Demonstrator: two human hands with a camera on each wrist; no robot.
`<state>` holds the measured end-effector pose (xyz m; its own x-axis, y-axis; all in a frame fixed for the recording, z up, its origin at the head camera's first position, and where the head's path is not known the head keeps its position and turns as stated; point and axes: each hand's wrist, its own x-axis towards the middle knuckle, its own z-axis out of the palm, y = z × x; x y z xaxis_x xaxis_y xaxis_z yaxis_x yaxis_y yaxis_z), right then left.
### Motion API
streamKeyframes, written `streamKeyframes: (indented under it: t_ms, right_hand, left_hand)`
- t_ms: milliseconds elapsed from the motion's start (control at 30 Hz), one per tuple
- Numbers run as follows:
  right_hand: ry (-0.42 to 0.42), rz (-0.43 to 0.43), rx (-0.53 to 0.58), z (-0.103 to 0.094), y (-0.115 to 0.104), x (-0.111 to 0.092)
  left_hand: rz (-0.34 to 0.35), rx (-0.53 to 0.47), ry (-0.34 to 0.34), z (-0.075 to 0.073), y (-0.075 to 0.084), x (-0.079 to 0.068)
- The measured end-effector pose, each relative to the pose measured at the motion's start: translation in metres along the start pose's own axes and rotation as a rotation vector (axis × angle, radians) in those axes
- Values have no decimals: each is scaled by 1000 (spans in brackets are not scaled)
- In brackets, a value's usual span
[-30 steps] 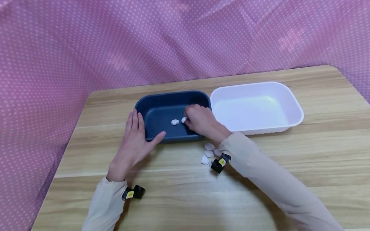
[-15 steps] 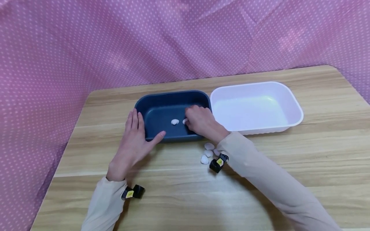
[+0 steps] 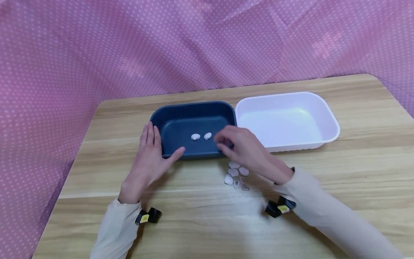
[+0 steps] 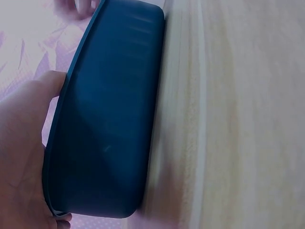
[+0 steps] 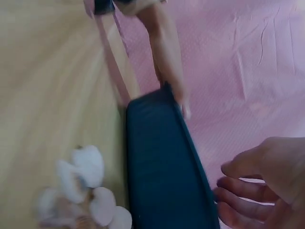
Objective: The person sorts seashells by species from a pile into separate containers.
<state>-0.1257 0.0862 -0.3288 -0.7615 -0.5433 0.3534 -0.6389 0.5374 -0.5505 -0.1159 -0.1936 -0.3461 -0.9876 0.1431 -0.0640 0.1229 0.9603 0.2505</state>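
My left hand (image 3: 148,167) rests straight-fingered on left edge of smooth blue basin (image 3: 194,109); my right hand (image 3: 244,147), fingers loosely curled, hovers over front-right corner. Rounded white shells (image 3: 208,136), two, inside; shell cluster (image 3: 233,172) before front edge.

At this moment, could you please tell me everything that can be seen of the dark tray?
The dark tray is deep blue, smooth and plastic-looking, a rounded rectangle with raised walls and a thin rim. It stands upright on the table, left of the white tray, their ends seeming to touch. Two white shells lie apart on its floor. The left hand rests at its near left corner, thumb on the near rim. The right hand is over its right end; contact is unclear.
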Motion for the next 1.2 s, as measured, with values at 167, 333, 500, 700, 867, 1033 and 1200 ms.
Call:
streamKeyframes:
  t_ms: [167,333,500,700,867,1033,1200]
  right_hand:
    - [-36,0,2,-10,-6,-30]
    - [-123,68,-51,-12,-1,-46]
    - [-162,62,-105,-7,10,-57]
    - [-229,95,-133,-1,18,-68]
    - [-263,133,-132,2,23,-73]
    - [-227,183,-36,7,31,-76]
    - [-226,250,165,11,41,-76]
  left_hand:
    - [-7,6,-3,0,1,0]
    - [-5,5,-1,0,0,0]
    - [-4,9,-2,0,0,0]
    - [1,6,-1,0,0,0]
    - [0,7,0,2,0,1]
    - [8,3,4,3,0,1]
    - [11,3,13,2,-1,1]
